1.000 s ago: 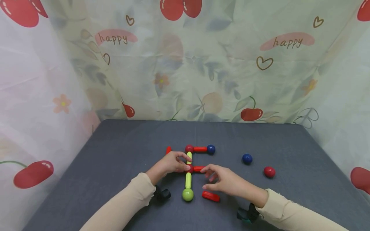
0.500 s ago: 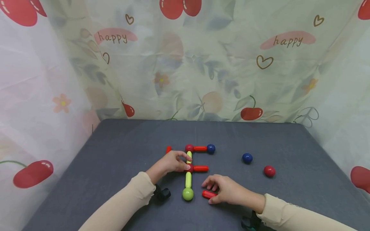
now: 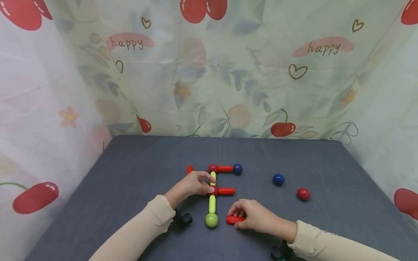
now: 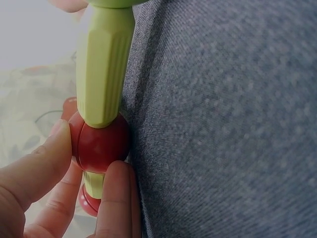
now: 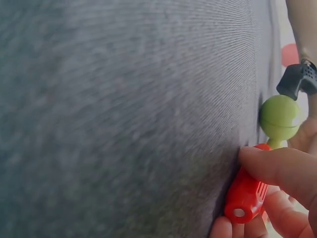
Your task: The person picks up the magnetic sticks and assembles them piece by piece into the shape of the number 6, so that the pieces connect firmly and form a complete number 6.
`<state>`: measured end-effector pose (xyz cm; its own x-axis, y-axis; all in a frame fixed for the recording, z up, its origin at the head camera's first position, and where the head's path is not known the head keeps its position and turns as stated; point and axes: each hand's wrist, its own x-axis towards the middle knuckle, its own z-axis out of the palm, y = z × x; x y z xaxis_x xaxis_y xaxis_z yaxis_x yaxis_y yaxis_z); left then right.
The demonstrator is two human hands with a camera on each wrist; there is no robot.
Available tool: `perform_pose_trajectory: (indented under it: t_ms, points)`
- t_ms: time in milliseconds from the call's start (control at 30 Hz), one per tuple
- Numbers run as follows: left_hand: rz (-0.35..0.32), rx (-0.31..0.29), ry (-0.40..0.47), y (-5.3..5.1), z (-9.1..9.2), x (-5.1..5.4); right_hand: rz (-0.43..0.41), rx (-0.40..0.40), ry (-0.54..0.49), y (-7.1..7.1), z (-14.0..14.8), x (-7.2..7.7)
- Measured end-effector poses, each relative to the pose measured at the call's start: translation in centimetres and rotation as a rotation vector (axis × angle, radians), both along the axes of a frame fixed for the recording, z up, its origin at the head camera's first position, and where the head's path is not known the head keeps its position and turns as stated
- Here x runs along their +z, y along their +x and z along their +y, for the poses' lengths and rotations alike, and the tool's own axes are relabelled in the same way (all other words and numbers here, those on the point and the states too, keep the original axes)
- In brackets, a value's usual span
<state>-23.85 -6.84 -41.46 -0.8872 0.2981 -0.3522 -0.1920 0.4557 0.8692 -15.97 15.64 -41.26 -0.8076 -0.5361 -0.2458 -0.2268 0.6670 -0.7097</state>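
Note:
My left hand (image 3: 196,183) pinches the middle red ball (image 4: 103,146) of a ball-and-rod shape lying on the table. Yellow-green rods join that ball to a far red ball (image 3: 213,168) and a near green ball (image 3: 211,220). From the far ball a red rod (image 3: 225,169) runs right to a blue ball (image 3: 237,169); from the middle ball another red rod (image 3: 226,191) points right with a free end. My right hand (image 3: 256,215) grips a loose red rod (image 5: 246,196) between thumb and fingers, just right of the green ball.
Right of the shape lie a loose blue ball (image 3: 278,179) and a loose red ball (image 3: 303,194). Behind my left hand, part of one more red rod (image 3: 190,169) shows. A patterned curtain (image 3: 209,72) borders the dark cloth-covered table (image 3: 147,152).
My right hand has come away from the middle red rod, moved toward the near side, and taken hold of the loose red rod. My left hand stays on the middle red ball.

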Motion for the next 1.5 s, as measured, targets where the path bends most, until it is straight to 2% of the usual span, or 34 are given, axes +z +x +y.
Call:
perform_pose_trajectory:
  t_ms: [533,1000,1500]
  points:
    - [0.007,-0.012,0.015,0.3,-0.1,0.4,0.046,0.039,-0.003,0.0,-2.2,0.2]
    - [0.007,-0.007,0.013,0.4,0.0,0.5,0.06,0.054,-0.011,-0.1,-2.2,0.1]
    - [-0.002,-0.008,0.01,0.3,0.0,0.5,0.038,0.048,-0.014,-0.2,-2.1,0.1]
